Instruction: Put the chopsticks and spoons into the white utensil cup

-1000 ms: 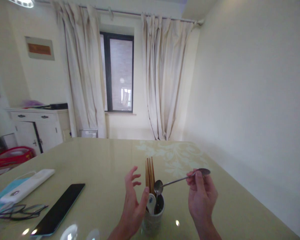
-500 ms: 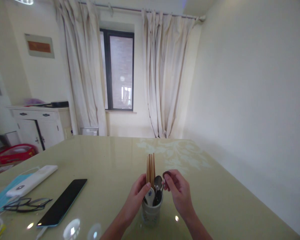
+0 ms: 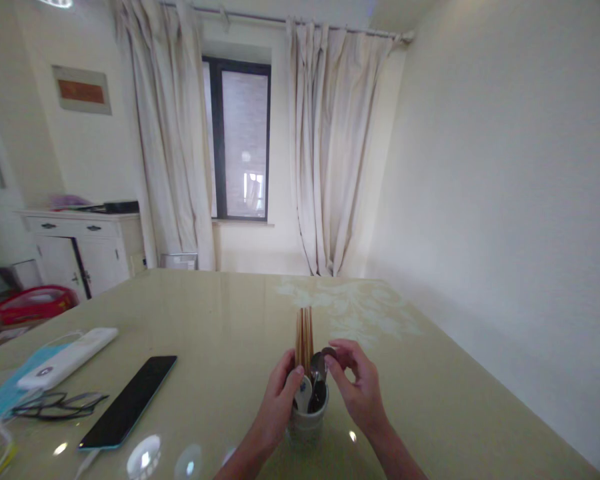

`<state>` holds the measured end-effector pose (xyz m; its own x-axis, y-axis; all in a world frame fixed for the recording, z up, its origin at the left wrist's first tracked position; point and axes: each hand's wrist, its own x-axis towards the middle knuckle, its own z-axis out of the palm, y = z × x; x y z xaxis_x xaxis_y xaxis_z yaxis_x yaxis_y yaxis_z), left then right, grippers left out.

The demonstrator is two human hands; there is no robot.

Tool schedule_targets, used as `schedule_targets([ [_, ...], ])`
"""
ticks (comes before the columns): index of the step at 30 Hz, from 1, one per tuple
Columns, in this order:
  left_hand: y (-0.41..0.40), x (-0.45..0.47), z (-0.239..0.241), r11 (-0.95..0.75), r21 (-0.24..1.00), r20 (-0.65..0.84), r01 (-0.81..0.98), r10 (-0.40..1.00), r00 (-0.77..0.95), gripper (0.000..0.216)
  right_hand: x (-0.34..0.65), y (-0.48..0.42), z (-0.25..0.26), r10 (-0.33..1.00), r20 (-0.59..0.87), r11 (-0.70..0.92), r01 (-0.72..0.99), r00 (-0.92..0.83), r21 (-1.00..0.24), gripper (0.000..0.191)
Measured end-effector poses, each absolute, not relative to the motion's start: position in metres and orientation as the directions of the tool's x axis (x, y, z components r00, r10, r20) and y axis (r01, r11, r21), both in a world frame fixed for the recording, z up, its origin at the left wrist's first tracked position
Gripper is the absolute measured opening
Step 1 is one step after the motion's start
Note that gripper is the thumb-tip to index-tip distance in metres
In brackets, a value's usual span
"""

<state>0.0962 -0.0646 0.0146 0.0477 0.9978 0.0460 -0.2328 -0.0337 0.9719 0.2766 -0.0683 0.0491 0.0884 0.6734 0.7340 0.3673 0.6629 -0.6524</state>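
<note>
A light-coloured cup (image 3: pixel 309 421) stands on the table before me, holding several wooden chopsticks (image 3: pixel 304 333), a white ceramic spoon (image 3: pixel 303 393) and a metal spoon (image 3: pixel 317 368). My left hand (image 3: pixel 280 390) is closed at the cup's left side, its thumb by the ceramic spoon and its fingers behind, around the chopsticks. Between thumb and forefinger, my right hand (image 3: pixel 357 383) pinches a second spoon (image 3: pixel 329 352), dark at its bowl, over the cup's right side. The lower end of that spoon is hard to make out among the others.
On the left of the glossy green table (image 3: pixel 220 347) lie a black phone (image 3: pixel 130 403) with a cable, eyeglasses (image 3: pixel 57 405), a white power strip or bank (image 3: pixel 67 359) and a blue mask (image 3: pixel 5 387). A wall (image 3: pixel 505 233) borders the right side.
My right hand's spoon has shifted slightly left and down, closer to the other metal spoon. My left hand keeps its place at the cup. The view has shifted slightly.
</note>
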Motion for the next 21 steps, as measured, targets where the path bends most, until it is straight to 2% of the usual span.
schedule_targets([
  [6,-0.066,0.096,0.007,0.023,0.981,-0.019,-0.193,1.000,0.025,0.081,0.274,-0.069,0.049,0.710,0.693,0.634,0.315,0.127,-0.707,0.020],
  [9,-0.067,0.096,0.005,0.021,0.983,-0.018,-0.181,1.000,0.015,0.081,0.274,-0.070,0.052,0.688,0.717,0.651,0.339,0.115,-0.679,0.025],
  [14,-0.065,0.097,0.000,-0.016,0.982,0.018,-0.189,1.000,0.006,0.073,0.276,-0.070,0.052,0.653,0.749,0.667,0.386,0.108,-0.637,0.021],
  [21,-0.064,0.097,-0.003,-0.058,0.979,0.065,-0.193,0.998,0.027,0.083,0.271,-0.066,0.043,0.755,0.652,0.603,0.315,0.074,-0.733,0.034],
])
